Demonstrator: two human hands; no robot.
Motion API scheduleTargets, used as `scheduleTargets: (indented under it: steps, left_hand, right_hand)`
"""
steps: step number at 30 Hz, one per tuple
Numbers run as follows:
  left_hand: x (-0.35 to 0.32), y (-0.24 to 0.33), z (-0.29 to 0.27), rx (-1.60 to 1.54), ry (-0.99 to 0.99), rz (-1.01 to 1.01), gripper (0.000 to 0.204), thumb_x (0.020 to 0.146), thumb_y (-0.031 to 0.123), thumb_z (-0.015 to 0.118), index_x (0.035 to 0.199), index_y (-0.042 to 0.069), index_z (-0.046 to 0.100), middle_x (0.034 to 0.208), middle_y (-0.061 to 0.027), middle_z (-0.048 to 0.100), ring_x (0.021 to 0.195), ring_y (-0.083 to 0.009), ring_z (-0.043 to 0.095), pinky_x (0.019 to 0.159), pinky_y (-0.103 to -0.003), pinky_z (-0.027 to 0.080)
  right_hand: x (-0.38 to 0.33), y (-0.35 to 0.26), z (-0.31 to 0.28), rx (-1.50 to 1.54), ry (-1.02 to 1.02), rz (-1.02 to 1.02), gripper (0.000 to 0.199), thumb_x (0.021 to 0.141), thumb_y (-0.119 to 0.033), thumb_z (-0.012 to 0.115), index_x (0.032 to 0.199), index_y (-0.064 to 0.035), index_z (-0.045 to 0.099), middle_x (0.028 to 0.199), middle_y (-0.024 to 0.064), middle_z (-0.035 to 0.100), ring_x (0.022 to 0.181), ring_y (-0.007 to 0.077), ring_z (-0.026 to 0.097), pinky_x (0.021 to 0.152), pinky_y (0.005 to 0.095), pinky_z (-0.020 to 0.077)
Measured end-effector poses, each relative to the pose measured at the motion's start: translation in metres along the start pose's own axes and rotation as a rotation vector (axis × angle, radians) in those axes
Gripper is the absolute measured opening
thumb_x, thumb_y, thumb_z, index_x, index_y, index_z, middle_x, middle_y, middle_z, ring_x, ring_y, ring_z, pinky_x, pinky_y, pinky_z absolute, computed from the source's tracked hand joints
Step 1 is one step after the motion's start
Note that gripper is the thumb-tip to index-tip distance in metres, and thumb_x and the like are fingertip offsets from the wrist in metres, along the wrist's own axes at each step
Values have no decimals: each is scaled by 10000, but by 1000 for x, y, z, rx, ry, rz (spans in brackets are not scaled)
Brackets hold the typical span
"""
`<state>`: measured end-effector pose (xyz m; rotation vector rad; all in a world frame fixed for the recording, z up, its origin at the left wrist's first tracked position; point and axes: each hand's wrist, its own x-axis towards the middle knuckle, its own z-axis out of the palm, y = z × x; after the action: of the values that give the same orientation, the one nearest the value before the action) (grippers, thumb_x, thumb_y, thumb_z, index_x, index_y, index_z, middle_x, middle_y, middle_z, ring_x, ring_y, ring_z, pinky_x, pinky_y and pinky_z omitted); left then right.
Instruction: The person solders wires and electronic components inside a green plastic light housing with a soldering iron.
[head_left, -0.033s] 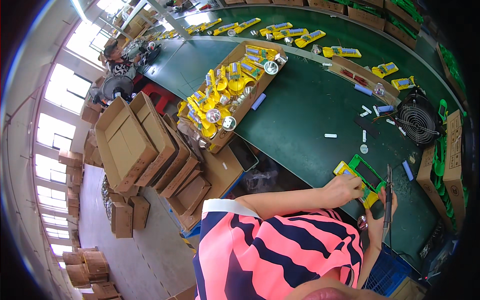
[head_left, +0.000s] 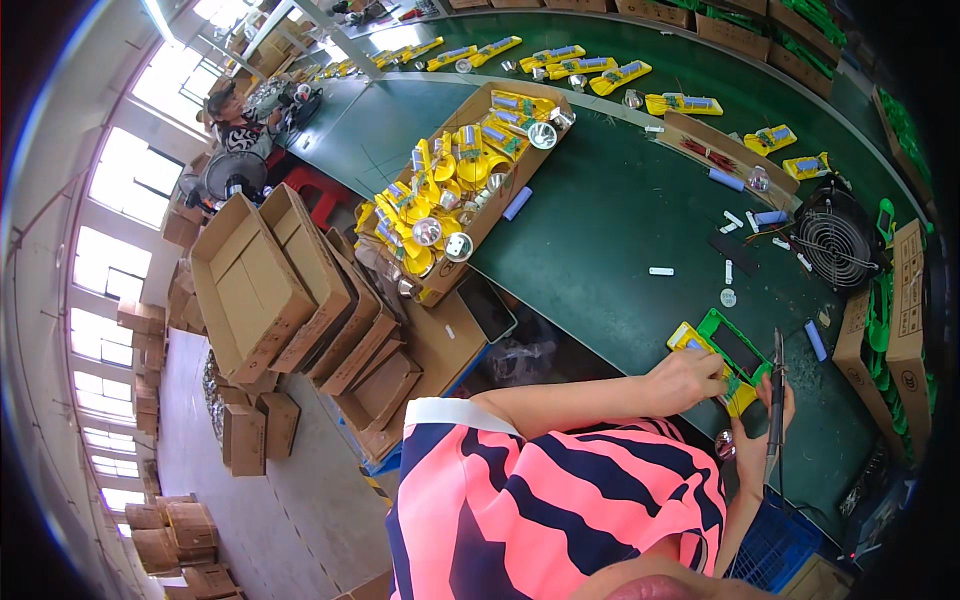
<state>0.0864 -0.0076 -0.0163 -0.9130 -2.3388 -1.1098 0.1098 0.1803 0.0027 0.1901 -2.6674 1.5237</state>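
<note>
Left hand is seen with fingers curled onto the yellow and green plastic housing, which is pressed against the dark green table near its front edge. Right hand is closed around a slim dark soldering iron, tip directed at the housing. A black round fan is noted well beyond, and an open cardboard box of yellow parts to the left.

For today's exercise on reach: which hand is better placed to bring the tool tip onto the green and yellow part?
Probably the right hand: it holds the thin tool upright beside the green and yellow part, while the left hand rests on that part.
</note>
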Motion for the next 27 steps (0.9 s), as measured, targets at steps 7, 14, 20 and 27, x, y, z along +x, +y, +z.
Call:
scheduleTargets:
  steps: [7,14,20,27]
  left_hand:
    - [-2,0,0,11,2,19,96,629,103,593,706,57,625,729,-75,474,695,-225,522,602,-324,429]
    - [-6,1,1,14,-21,10,103,624,97,593,710,52,627,738,-75,483,704,-223,526,605,-318,432]
    - [-7,-1,0,30,-43,22,123,635,89,602,753,66,631,765,-54,503,715,-202,533,587,-303,446]
    - [-3,-3,-1,26,-58,27,126,624,92,610,747,81,631,756,-45,508,721,-196,535,585,-302,450]
  right_hand:
    - [-1,0,-1,16,-7,-6,742,621,93,619,1255,-23,251,1204,147,482,1134,241,454,958,327,333]
    - [-5,-1,0,71,7,18,744,620,99,607,1258,-25,246,1208,153,480,1136,243,452,966,332,323]
    - [-5,4,0,46,-1,-19,747,618,93,610,1260,-24,247,1202,155,485,1135,242,454,967,330,320]
    - [-3,-2,-2,-45,33,-15,745,609,66,636,1252,-19,270,1198,152,488,1121,247,464,963,333,320]
